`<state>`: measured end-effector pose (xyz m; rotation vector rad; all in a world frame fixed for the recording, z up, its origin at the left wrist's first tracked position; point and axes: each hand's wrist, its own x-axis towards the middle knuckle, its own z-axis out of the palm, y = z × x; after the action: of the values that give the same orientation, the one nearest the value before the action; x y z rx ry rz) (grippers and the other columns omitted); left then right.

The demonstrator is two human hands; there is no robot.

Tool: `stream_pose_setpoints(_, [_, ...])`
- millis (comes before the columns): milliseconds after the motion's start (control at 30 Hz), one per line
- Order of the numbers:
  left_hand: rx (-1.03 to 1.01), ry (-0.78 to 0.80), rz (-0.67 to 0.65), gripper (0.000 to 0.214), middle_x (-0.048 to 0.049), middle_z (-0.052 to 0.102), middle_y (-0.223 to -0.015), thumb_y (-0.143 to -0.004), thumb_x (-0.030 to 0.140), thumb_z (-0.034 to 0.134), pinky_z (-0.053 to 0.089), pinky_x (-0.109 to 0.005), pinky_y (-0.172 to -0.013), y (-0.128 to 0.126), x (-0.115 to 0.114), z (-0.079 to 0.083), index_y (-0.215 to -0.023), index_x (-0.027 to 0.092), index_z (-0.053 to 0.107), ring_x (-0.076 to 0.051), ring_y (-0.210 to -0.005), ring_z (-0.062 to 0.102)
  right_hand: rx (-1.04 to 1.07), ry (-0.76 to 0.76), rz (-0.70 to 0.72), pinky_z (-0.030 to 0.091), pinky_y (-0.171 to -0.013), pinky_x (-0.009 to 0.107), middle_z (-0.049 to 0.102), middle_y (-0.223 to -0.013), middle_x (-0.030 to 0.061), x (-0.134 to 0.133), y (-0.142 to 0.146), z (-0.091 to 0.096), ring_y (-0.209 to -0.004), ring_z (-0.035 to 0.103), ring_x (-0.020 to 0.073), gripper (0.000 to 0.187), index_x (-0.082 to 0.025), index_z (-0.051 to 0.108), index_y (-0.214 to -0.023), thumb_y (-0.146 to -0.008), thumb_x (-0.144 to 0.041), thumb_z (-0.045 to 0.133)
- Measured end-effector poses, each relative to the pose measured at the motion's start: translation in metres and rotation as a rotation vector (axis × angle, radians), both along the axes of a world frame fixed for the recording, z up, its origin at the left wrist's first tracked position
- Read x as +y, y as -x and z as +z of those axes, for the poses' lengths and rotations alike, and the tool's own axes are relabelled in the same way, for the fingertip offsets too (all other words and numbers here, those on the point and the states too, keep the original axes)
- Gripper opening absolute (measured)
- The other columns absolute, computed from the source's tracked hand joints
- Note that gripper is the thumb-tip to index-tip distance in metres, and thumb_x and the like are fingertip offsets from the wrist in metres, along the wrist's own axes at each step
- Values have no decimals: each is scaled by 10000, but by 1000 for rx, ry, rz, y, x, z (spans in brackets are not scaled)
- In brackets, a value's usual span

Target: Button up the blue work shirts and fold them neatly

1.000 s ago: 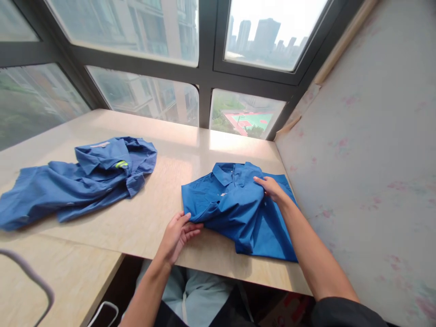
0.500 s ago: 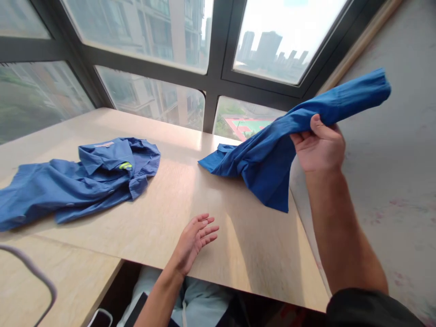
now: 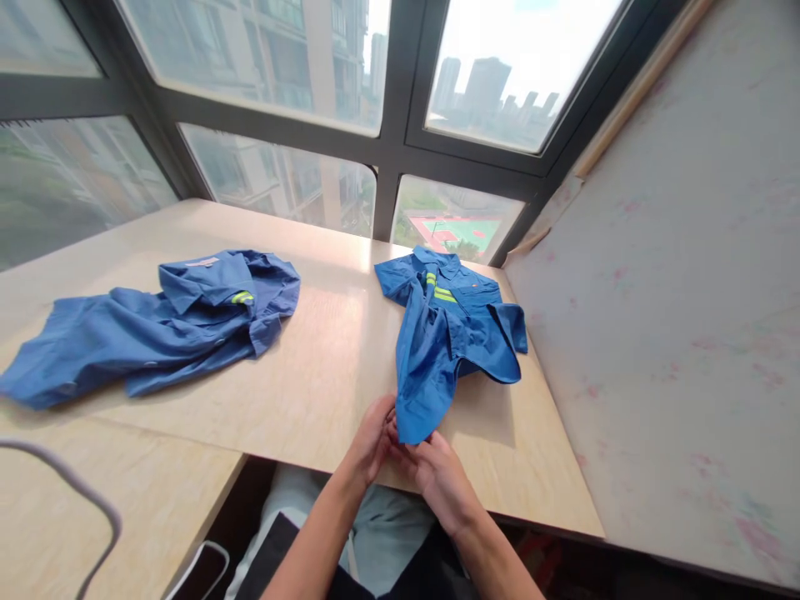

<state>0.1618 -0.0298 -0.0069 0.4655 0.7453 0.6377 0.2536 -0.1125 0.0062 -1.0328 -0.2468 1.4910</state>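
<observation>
A blue work shirt point(image 3: 447, 329) with yellow-green reflective stripes lies rumpled on the right half of the light wooden table point(image 3: 312, 392), stretched from the window toward me. My left hand point(image 3: 373, 439) and my right hand point(image 3: 431, 471) meet at its near end by the table's front edge. Both are closed, pinching the shirt's lower hem. A second blue shirt point(image 3: 156, 329) lies crumpled on the left side of the table, away from both hands.
Large windows with dark frames point(image 3: 387, 154) run behind the table. A pale wall point(image 3: 675, 317) closes off the right side. A curved grey tube point(image 3: 75, 496) shows at the lower left, over a lower wooden surface point(image 3: 93, 517).
My right hand had lifted the shirt high to the right, unfolding it. The shirt now lies spread out on the table, and both hands have come together on its near hem.
</observation>
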Motion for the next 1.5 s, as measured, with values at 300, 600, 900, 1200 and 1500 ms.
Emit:
stream_pose_setpoints(300, [71, -152, 28, 598, -78, 728, -1000, -634, 408, 844, 536, -292, -699, -6, -1, 10, -1141, 170, 632, -215, -854, 685, -444, -17, 183, 511, -882, 416, 730, -1040, 119, -35, -68, 21, -878, 700, 231, 379, -172, 686, -1001, -780, -476, 735])
stream_pose_setpoints(600, [300, -106, 561, 385, 10, 691, -711, -555, 189, 778, 492, -222, -564, 32, 34, 7, -914, 158, 643, -119, -582, 616, -1527, -144, 17, 382, -1104, 532, 582, -1346, 159, -4, -132, -42, -1286, 508, 310, 422, -190, 642, -1209, -845, -402, 609])
stream_pose_setpoints(900, [693, -313, 946, 317, -40, 642, -977, -694, 187, 704, 496, -325, -924, 76, 30, -3, -989, 173, 590, -172, -955, 629, -1783, -292, 295, 407, -1074, 542, 536, -1395, 177, 13, -85, -41, -1294, 478, 339, 560, -183, 570, -1337, -806, -286, 716])
stream_pose_setpoints(1200, [885, -1210, 361, 212, -99, 652, -1136, -864, 213, 551, 464, -440, -991, 34, -25, 4, -1057, 222, 637, -254, -1112, 589, -1761, -334, 354, 481, -943, 489, 682, -1150, 131, 38, -68, -24, -1074, 595, 312, 221, -252, 744, -1059, -850, -228, 677])
stream_pose_setpoints(1500, [972, -1263, 51, 290, -155, 635, -1199, -837, 174, 562, 421, -522, -1042, 31, -17, -33, -1105, 179, 674, -312, -1160, 548, -1784, -316, 377, 498, -898, 482, 666, -1183, 138, 40, -49, -28, -1047, 597, 327, 290, -254, 719, -1135, -848, -284, 693])
